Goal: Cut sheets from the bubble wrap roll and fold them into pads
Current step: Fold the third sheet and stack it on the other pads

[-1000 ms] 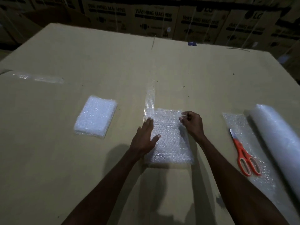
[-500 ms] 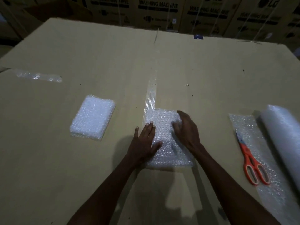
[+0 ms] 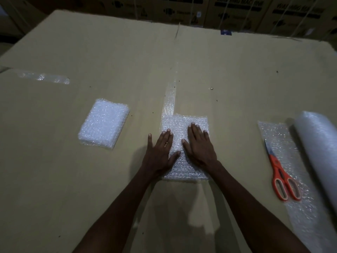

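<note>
A folded bubble wrap sheet lies flat at the middle of the cardboard surface. My left hand rests palm down on its left edge, fingers spread. Beside it, my right hand presses flat on the sheet's right half. Neither hand grips anything. A thicker stack of folded pads sits to the left, apart from my hands. At the right edge lies the bubble wrap roll, its loose end spread out toward me.
Orange-handled scissors lie shut on the unrolled wrap at the right. Clear tape strips mark the cardboard at the left and centre. Washing machine cartons stand behind the far edge.
My right hand let go of the sheet's top right corner and came down flat on it. My left hand slid slightly toward me along the left edge.
</note>
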`<state>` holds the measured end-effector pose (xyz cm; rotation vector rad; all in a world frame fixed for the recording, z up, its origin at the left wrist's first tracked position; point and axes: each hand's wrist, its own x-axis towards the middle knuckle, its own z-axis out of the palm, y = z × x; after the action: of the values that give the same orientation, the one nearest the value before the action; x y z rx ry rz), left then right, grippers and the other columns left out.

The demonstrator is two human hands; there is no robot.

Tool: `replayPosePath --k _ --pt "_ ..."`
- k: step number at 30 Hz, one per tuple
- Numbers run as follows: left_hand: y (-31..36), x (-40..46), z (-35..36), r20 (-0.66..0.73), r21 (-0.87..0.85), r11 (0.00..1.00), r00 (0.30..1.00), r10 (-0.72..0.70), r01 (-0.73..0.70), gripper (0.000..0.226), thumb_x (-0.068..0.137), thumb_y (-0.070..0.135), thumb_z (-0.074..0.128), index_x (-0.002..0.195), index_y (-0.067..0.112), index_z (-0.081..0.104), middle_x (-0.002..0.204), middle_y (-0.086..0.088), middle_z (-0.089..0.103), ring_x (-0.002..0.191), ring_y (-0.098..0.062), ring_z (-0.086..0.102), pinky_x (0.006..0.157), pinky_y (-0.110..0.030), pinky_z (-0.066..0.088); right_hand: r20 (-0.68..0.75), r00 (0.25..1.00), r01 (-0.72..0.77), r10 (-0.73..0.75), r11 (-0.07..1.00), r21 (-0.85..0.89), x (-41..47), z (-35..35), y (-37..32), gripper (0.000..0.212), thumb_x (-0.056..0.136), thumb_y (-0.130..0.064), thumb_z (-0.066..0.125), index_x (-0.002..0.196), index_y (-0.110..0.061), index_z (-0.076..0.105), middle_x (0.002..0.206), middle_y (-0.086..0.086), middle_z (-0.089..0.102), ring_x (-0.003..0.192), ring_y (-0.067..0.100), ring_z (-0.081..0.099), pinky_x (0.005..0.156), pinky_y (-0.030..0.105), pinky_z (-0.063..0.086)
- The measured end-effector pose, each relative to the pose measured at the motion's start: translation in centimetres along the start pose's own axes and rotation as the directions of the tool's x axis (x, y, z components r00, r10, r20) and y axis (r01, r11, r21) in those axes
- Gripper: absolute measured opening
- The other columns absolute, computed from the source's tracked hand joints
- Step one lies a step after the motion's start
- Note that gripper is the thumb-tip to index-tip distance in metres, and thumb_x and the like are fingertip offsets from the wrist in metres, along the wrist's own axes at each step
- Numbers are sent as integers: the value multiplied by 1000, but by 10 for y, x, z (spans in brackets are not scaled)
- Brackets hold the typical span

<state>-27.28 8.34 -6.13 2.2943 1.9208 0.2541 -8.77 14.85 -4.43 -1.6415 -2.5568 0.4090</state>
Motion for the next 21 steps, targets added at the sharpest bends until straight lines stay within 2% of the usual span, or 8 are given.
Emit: replayPosePath --k 3,5,8,10,11,14,18,21 --pt "-1 1 -2 14 -50 999 1000 4 -3 81 100 64 14 152 5 35 160 -12 30 147 -25 30 112 -69 14 25 999 20 -22 998 65 -1 -16 1 76 102 -56 18 159 -8 7 168 12 1 155 23 -1 122 43 -2" --pt "-4 2 -6 -20 -104 994 1000 -21 18 83 99 65 13 152 5 34 160 -11 30 147 -25 29 111 -70 15 -22 999 26 -24 992 126 -6 -32 3 75 103 -55 25 159 -7 11 167 13 9 154 24 8 123 42 7" --pt "-6 2 -21 -45 -392 908 983 -179 148 82 96 67 13 158 15 18 165 0 13 152 -13 8 118 -56 -2 -104 994 47 -29 984 174 -24 -52 6 71 101 -51 42 155 -6 29 160 14 32 146 27 31 116 40 28" --pt "-7 -6 -35 -69 -535 824 963 -262 186 73 98 61 21 156 18 25 163 4 22 150 -10 13 120 -49 -4 -153 987 83 -57 982 172 -43 -54 9 63 99 -48 50 147 -9 44 149 11 48 136 28 43 104 42 42" --pt "-7 -12 -40 -101 -547 820 958 -268 172 68 98 57 26 152 18 34 160 4 31 148 -10 21 121 -49 0 -174 982 103 -73 980 169 -53 -51 11 59 97 -48 52 142 -10 51 142 9 55 129 28 49 98 43 48" --pt "-7 -33 -39 -192 -436 900 978 -84 -8 55 95 55 45 131 16 58 143 3 55 136 -13 44 119 -51 20 -221 969 154 -114 973 174 -81 -40 13 45 93 -46 59 124 -13 65 121 4 67 111 26 61 84 39 53" --pt "-6 -54 -19 -272 -220 933 936 222 -286 58 85 66 57 114 17 70 129 1 66 126 -14 56 108 -40 36 -259 947 237 -191 959 159 -111 -30 13 30 90 -40 68 109 -17 69 107 -3 69 97 21 64 74 34 52" --pt "-2 -59 -13 -224 -175 927 930 291 -332 58 83 67 57 111 18 71 128 0 66 122 -16 59 104 -41 39 -204 954 252 -220 956 147 -121 -25 17 33 89 -44 67 110 -19 69 109 -4 67 97 21 64 73 35 53"
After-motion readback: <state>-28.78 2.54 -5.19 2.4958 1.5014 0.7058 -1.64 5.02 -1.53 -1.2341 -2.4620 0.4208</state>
